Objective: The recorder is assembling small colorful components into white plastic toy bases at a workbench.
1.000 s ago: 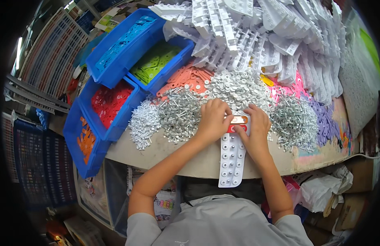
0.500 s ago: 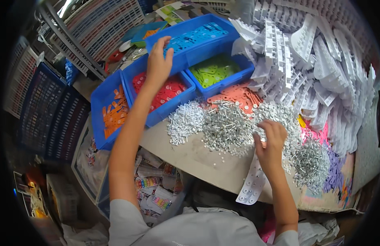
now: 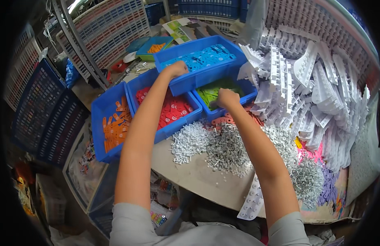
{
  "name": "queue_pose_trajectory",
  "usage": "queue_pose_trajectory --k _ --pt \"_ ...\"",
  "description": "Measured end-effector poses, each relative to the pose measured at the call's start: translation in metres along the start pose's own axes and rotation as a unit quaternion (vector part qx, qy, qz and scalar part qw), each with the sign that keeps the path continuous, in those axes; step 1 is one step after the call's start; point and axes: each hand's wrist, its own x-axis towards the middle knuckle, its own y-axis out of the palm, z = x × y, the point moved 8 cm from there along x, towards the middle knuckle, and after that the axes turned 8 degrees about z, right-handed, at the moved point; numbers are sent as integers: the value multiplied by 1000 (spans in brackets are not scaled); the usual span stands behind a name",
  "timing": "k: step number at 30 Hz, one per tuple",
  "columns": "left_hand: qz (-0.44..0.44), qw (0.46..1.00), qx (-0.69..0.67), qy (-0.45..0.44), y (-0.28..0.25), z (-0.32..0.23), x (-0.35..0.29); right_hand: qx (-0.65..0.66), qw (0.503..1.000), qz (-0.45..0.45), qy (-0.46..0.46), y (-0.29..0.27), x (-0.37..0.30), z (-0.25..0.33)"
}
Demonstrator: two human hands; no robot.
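My left hand (image 3: 176,69) reaches over the near rim of a raised blue bin (image 3: 206,69) and rests at the light-blue flat plastic pieces (image 3: 208,55) inside. Its fingers are curled, and their tips are hidden. My right hand (image 3: 228,99) dips into a lower blue bin (image 3: 248,97), closed among green flat pieces (image 3: 208,95); what it pinches is out of sight. Near the table's front edge lies a white perforated plastic strip (image 3: 252,201) with small studs in it, apart from both hands.
Red pieces (image 3: 173,111) and orange pieces (image 3: 116,128) fill neighbouring bins. White plastic pegs (image 3: 189,141), metal pins (image 3: 226,148) and white caps (image 3: 280,139) lie heaped on the table (image 3: 186,177). Stacked white moulded strips (image 3: 321,86) tower at the right; a blue crate (image 3: 42,115) stands left.
My right hand has left the white strip and moved up and forward into the green bin. My left hand has lowered into the light-blue pieces and curled. The view has shifted slightly.
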Motion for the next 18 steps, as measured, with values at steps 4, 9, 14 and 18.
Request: queue_pose_trajectory --k 4,9,14,18 --pt "-23 999 -35 11 -3 -6 1 -29 999 27 3 6 14 6" --pt "-153 979 -131 -32 -22 12 -5 -19 996 73 -38 21 25 16" --pt "-197 968 -157 18 -30 -11 -23 55 995 -69 -47 6 21 6" --pt "-206 946 -241 65 -34 -16 -34 542 828 -64 -127 -15 -16 -4"
